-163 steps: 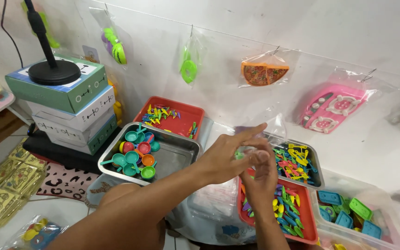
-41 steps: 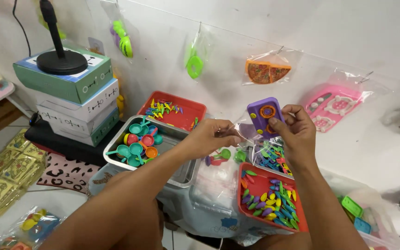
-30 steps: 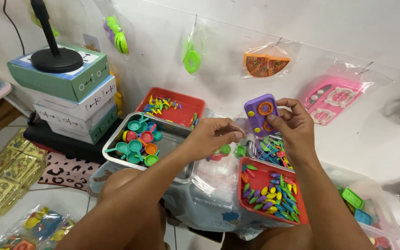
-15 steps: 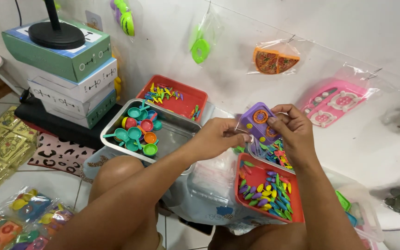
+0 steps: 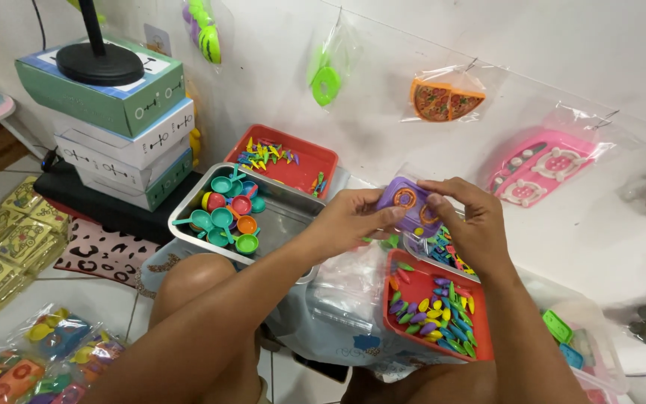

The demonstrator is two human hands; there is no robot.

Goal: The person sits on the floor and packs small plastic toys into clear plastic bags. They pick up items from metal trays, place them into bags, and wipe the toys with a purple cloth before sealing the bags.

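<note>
A purple toy stove [image 5: 407,203] with orange rings is held in a clear plastic bag between both hands. My left hand [image 5: 351,220] grips its left side and my right hand [image 5: 463,218] grips its right side. They hover above a red tray [image 5: 401,278] filled with small coloured toy utensils. To the left stands a metal tray [image 5: 284,215] holding small coloured toy pots and pans [image 5: 227,215].
A second red tray [image 5: 304,166] with toy cutlery lies behind. Stacked boxes [image 5: 117,123] carry a black stand base. Bagged toys hang on the wall: a pizza slice [image 5: 440,100], a pink stove [image 5: 543,167], a green piece [image 5: 325,84]. Packed bags [image 5: 35,359] lie on the floor.
My hands went from reaching into the trays to holding the purple stove in its bag; the stove has tilted and dropped slightly, and the view has shifted down and left.
</note>
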